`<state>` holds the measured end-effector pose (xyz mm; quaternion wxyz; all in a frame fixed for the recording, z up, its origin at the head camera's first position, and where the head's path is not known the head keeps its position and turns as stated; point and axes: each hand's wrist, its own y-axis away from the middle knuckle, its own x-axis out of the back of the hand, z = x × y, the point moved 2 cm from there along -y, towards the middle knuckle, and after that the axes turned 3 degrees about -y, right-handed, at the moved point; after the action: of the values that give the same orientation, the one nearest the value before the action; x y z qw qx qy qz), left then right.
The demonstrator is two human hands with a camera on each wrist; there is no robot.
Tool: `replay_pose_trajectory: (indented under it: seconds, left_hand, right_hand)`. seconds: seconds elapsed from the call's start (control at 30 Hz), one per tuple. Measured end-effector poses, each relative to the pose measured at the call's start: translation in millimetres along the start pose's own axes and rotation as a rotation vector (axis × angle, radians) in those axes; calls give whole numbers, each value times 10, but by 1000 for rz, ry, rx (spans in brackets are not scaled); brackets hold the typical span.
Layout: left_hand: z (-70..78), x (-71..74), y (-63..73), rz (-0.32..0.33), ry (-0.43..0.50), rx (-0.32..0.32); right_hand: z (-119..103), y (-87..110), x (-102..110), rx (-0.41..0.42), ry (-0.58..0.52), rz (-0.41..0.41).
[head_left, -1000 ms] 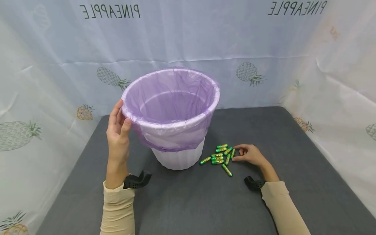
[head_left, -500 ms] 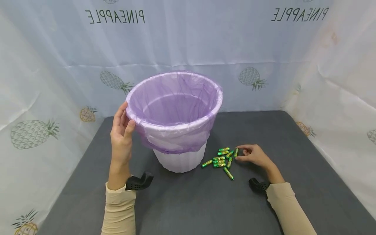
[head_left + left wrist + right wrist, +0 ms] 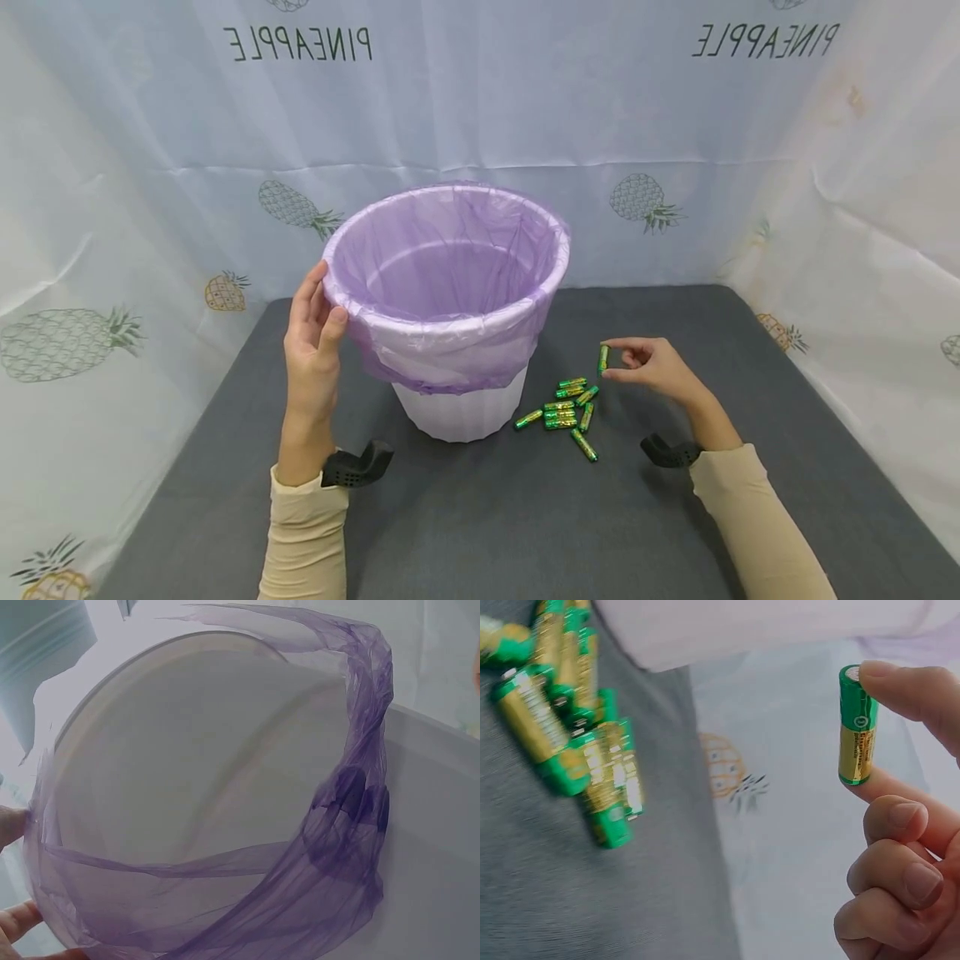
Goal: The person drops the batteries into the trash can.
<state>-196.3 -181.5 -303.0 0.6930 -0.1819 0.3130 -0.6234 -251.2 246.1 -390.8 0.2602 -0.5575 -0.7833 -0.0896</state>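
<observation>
My right hand [image 3: 656, 367] holds a small green-and-gold battery [image 3: 856, 724] by its ends between thumb and index finger, raised over the table; its other fingers are curled in. Below it a loose group of similar batteries [image 3: 558, 414] lies on the table. My left hand [image 3: 311, 354] rests against the outer left side of a white trash bin [image 3: 457, 415], thumb toward the front and fingers along the rim. A thin purple bag [image 3: 450, 358] lines the bin and folds over its rim. In the left wrist view, fingertips touch the bag-covered rim [image 3: 41, 855].
The dark grey table [image 3: 487, 525] has a white curtain [image 3: 487, 100] with pineapple prints behind it and at both sides. Black wrist mounts [image 3: 358, 463] sit on both forearms. The bin stands just left of the batteries.
My right hand has pinched one battery at the right of the group and lifted it off the table. The left hand stays at the bin's rim. The head view has shifted slightly.
</observation>
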Motion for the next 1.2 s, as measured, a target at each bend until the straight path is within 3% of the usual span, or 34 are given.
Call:
replay_pose_trajectory:
  seconds: [0.3,0.7,1.2]
  left_hand:
    - [53,-39,57,15,-10,12]
    - [138,-57,78,28,-21,41]
    - [93,-49,74,24,-16,39]
  right_hand:
    - [-308,-38,136,65,-53,19]
    - [-782,-53,225,148,-210,32]
    - [-1190,-166,340,246,-334,20]
